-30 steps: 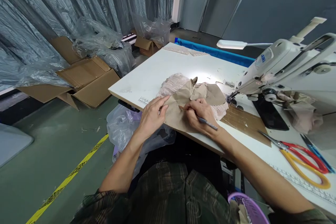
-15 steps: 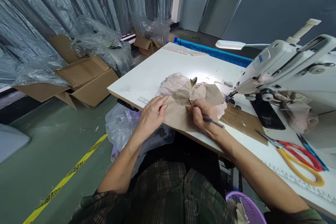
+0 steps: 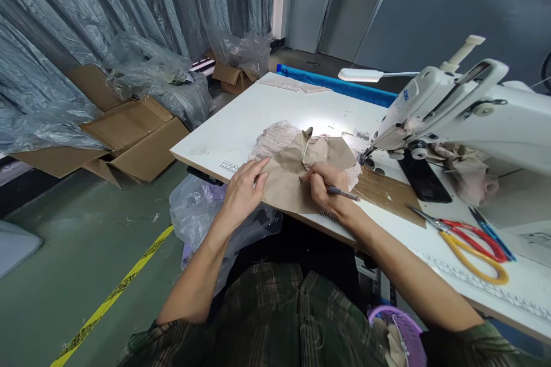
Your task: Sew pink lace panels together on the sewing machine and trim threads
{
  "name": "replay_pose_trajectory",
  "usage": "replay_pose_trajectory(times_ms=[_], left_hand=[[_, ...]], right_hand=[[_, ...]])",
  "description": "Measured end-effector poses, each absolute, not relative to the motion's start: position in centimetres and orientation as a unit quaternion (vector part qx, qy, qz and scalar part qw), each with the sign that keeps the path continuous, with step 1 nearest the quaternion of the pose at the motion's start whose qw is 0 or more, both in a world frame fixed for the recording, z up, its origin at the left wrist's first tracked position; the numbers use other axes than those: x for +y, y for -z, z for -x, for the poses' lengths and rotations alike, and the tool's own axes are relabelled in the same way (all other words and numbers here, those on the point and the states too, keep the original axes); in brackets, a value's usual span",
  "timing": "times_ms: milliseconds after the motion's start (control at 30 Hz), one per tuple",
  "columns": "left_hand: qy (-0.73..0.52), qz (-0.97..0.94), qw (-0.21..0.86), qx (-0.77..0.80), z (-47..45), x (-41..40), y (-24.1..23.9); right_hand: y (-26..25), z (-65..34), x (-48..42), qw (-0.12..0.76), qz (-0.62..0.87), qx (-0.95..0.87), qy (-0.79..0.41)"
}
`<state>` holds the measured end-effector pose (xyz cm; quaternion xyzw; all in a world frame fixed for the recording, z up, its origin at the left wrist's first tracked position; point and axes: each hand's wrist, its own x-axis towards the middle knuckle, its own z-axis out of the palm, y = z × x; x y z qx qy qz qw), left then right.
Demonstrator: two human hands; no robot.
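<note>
A brown paper pattern [image 3: 293,180] lies over pale lace fabric [image 3: 275,136] near the front edge of the white sewing table [image 3: 241,126]. My left hand [image 3: 243,192] rests on the pattern's left edge, fingers stretched flat and pressing it down. My right hand [image 3: 322,186] is closed round a grey pen [image 3: 342,192], its tip touching the paper near the middle. A small metal clip [image 3: 306,136] stands at the pattern's top.
A white sewing machine [image 3: 451,109] with a lamp [image 3: 357,74] fills the right. Red and yellow scissors [image 3: 469,241] lie at the right front. A brown card sheet [image 3: 387,192] lies beside the pattern. Cardboard boxes [image 3: 129,137] and plastic bags sit on the floor left.
The right hand with the pen has slid a little up and along the paper. The left hand stays pressed on the pattern. The view has shifted slightly.
</note>
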<state>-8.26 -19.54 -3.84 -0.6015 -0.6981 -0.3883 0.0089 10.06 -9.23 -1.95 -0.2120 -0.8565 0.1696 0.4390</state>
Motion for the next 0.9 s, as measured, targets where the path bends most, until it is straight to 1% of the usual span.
replay_pose_trajectory(times_ms=[200,333,467,533,600,667,700,767,800,867,900], left_hand=[[0.393,0.598,0.003,-0.698,8.1,-19.8,3.6],[0.391,0.596,-0.009,-0.701,8.0,-19.8,3.5],[0.393,0.607,0.006,-0.691,8.1,-19.7,3.8],[0.4,0.613,0.036,-0.681,8.3,-19.7,3.9],[0.406,0.617,0.099,-0.667,8.6,-19.5,3.4],[0.395,0.636,0.165,-0.643,8.7,-19.0,2.2],[0.375,0.66,0.185,-0.624,8.7,-18.6,1.3],[0.31,0.737,0.198,-0.567,8.5,-17.1,-0.6],[0.267,0.778,0.195,-0.534,8.2,-16.2,-1.6],[0.176,0.843,0.175,-0.477,7.8,-14.0,-3.5],[0.133,0.862,0.157,-0.463,7.7,-12.7,-4.2]], right_hand=[[2.1,-9.9,-9.2,0.463,0.234,-0.838,-0.172],[2.2,-10.0,-8.9,0.455,0.224,-0.844,-0.174],[1.6,-10.4,-9.8,0.438,0.216,-0.853,-0.183],[0.8,-11.5,-10.8,0.431,0.223,-0.852,-0.196],[-0.1,-13.9,-11.6,0.432,0.245,-0.847,-0.191],[-0.7,-17.8,-11.8,0.438,0.233,-0.862,-0.109],[-0.8,-20.1,-11.7,0.421,0.243,-0.872,-0.056],[-0.7,-25.4,-11.3,0.404,0.336,-0.85,0.038],[-0.5,-28.1,-11.0,0.389,0.393,-0.83,0.066],[-0.1,-33.2,-10.8,0.339,0.516,-0.783,0.075],[0.2,-35.4,-10.9,0.328,0.576,-0.745,0.073]])
